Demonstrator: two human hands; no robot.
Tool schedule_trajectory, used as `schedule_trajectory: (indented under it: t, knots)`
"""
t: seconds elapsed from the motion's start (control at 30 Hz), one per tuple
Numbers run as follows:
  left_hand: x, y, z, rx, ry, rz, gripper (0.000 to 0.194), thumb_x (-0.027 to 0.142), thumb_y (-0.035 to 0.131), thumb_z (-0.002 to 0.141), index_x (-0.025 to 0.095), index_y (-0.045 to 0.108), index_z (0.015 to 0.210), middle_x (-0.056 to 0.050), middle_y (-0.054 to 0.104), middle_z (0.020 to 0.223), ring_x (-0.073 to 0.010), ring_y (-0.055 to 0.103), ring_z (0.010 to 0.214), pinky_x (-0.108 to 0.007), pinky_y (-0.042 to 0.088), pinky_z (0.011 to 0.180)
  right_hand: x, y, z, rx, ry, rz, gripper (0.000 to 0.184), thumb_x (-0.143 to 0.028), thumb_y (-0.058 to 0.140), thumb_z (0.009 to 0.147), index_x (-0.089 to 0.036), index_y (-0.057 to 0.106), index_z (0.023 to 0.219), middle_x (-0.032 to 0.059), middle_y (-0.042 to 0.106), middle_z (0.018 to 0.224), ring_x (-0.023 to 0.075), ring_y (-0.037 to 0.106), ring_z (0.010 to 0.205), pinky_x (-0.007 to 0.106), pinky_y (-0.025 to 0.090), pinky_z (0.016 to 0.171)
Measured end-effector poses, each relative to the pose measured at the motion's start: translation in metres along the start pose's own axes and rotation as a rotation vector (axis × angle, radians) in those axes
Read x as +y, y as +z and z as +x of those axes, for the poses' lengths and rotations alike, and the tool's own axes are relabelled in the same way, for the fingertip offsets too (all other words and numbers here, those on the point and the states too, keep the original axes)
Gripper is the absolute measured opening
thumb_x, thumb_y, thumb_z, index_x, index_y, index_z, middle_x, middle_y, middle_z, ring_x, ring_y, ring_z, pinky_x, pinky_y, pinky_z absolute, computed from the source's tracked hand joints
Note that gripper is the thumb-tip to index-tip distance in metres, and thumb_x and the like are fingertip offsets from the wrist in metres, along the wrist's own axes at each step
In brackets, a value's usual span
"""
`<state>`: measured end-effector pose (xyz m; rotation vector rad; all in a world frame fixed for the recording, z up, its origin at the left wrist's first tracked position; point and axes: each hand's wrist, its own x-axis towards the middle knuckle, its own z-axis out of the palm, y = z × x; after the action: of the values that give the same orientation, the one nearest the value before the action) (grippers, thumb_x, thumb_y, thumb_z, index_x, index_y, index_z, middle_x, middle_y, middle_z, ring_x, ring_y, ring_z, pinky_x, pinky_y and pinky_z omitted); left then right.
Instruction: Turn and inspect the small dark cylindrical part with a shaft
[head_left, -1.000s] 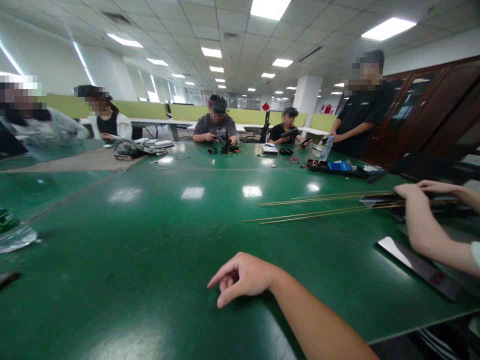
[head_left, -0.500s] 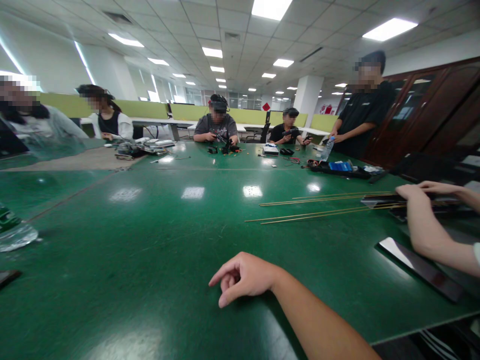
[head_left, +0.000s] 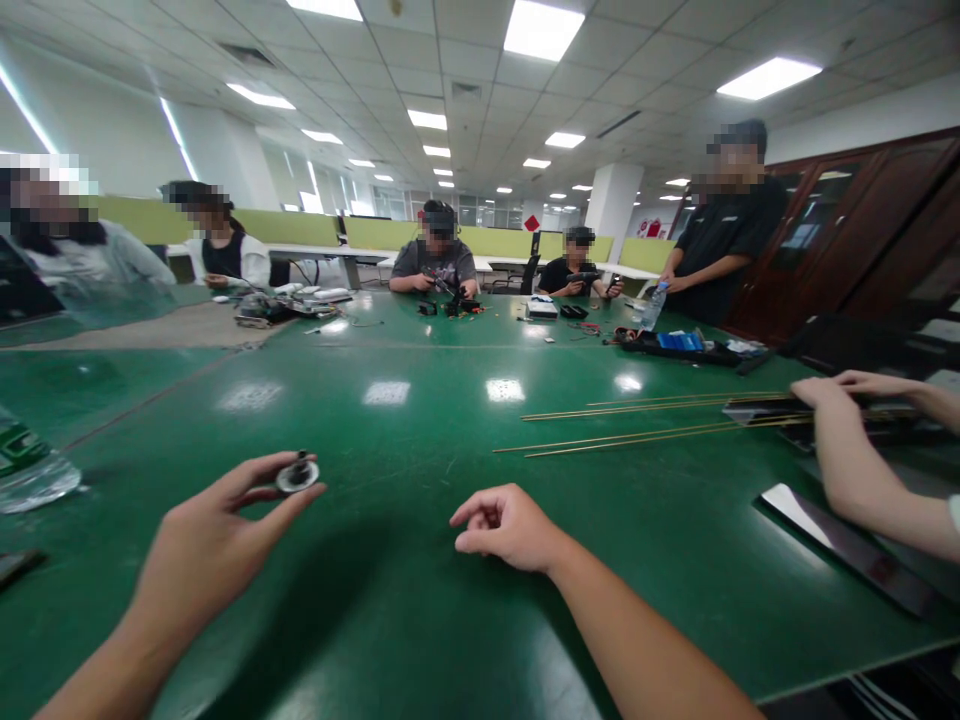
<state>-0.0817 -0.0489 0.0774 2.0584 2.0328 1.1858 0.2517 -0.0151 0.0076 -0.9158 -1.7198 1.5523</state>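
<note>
My left hand (head_left: 217, 525) is closed on a small round part (head_left: 298, 474), a pale disc with a dark stem standing up from it. Thumb and fingertips pinch its edge above the green tabletop (head_left: 397, 610). To the right, my right hand (head_left: 506, 530) hovers low over the table or rests on it; I cannot tell which. Its fingers are loosely curled, with a gap between thumb and index finger and nothing visible in them. Thin brass-coloured rods (head_left: 600, 440) lie beyond it, up and to the right.
A co-worker's hands (head_left: 832, 390) rest by the rods at right. A dark flat glossy object (head_left: 847, 550) lies nearer. A water bottle (head_left: 30, 465) stands at left. Several people sit or stand around the far side, near a black tray (head_left: 675, 345) and assorted parts.
My left hand has come into view from the lower left with the small round part in it. My right hand has shifted slightly right and up in the picture.
</note>
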Motion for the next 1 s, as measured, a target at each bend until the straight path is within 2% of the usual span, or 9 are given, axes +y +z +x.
schedule_trajectory:
  t: [0.07,0.13,0.23,0.33,0.43,0.53,0.6,0.77,1.0]
  knots:
    - [0.014,0.026,0.008,-0.112,0.08,-0.088,0.052,0.058,0.065,0.084,0.027,0.061,0.126,-0.002,0.073,0.109,-0.024,0.071,0.089,-0.035,0.058,0.078,-0.001,-0.002,0.001,0.095,-0.048,-0.017,0.032,-0.033,0.081,0.074,-0.013,0.073,0.097,-0.0028,0.058,0.065,0.0077,0.047,0.054,0.021,0.036,0.053]
    - [0.031,0.052,0.011,-0.189,0.243,-0.171,0.047,0.051,0.063,0.089,0.025,0.059,0.128,-0.006,0.069,0.119,-0.0246,0.068,0.102,-0.037,0.056,0.09,-0.003,-0.004,0.002,0.187,-0.098,-0.033,0.034,-0.031,0.079,0.076,-0.013,0.07,0.103,-0.0035,0.056,0.066,0.0081,0.046,0.055,0.021,0.036,0.054]
    - [0.047,0.085,0.006,-0.313,0.456,-0.236,0.04,0.04,0.058,0.094,0.026,0.056,0.131,-0.007,0.064,0.126,-0.0237,0.062,0.115,-0.04,0.05,0.101,-0.005,-0.006,0.003,0.287,-0.127,-0.037,0.054,-0.031,0.077,0.078,-0.017,0.058,0.127,-0.005,0.056,0.068,0.009,0.047,0.056,0.021,0.037,0.054]
    - [0.049,0.104,-0.007,-0.358,0.506,-0.272,0.044,0.032,0.06,0.094,0.027,0.05,0.137,-0.008,0.063,0.125,-0.0227,0.061,0.114,-0.04,0.051,0.1,-0.005,-0.007,0.003,0.282,-0.123,-0.073,0.063,-0.028,0.077,0.077,-0.018,0.051,0.133,-0.005,0.057,0.071,0.0093,0.048,0.057,0.021,0.038,0.055]
    - [0.045,0.109,-0.017,-0.354,0.48,-0.311,0.042,0.028,0.066,0.09,0.025,0.054,0.13,-0.007,0.064,0.118,-0.0214,0.062,0.108,-0.037,0.052,0.094,-0.007,-0.003,0.003,0.245,-0.159,-0.238,0.058,-0.02,0.077,0.073,-0.02,0.056,0.127,-0.0019,0.06,0.083,0.01,0.051,0.063,0.023,0.042,0.06]
    - [0.042,0.105,-0.02,-0.371,0.521,-0.368,0.026,0.024,0.065,0.09,0.024,0.061,0.116,-0.006,0.066,0.108,-0.0196,0.063,0.101,-0.033,0.053,0.088,-0.01,0.002,0.002,0.234,-0.226,-0.459,0.054,-0.014,0.078,0.068,-0.023,0.062,0.119,0.0007,0.062,0.094,0.0138,0.056,0.075,0.025,0.044,0.066]
    - [0.041,0.103,-0.021,-0.382,0.548,-0.394,0.023,0.023,0.064,0.091,0.024,0.062,0.113,-0.005,0.067,0.106,-0.019,0.063,0.099,-0.033,0.052,0.086,-0.011,0.005,0.001,0.222,-0.256,-0.536,0.05,-0.015,0.081,0.067,-0.023,0.065,0.114,0.0014,0.062,0.096,0.0158,0.057,0.081,0.026,0.044,0.069]
    - [0.038,0.105,-0.023,-0.37,0.551,-0.416,0.027,0.023,0.068,0.088,0.025,0.061,0.115,-0.005,0.068,0.109,-0.018,0.064,0.1,-0.032,0.052,0.089,-0.015,0.008,-0.001,0.202,-0.287,-0.61,0.036,-0.022,0.081,0.071,-0.022,0.069,0.105,0.0012,0.063,0.091,0.0167,0.059,0.081,0.027,0.044,0.071]
    - [0.04,0.106,-0.026,-0.387,0.566,-0.424,0.027,0.023,0.067,0.088,0.025,0.062,0.115,-0.005,0.069,0.106,-0.0182,0.065,0.096,-0.031,0.052,0.086,-0.019,0.008,-0.003,0.205,-0.297,-0.629,0.027,-0.022,0.079,0.074,-0.021,0.072,0.1,0.0015,0.065,0.087,0.0162,0.061,0.079,0.027,0.044,0.071]
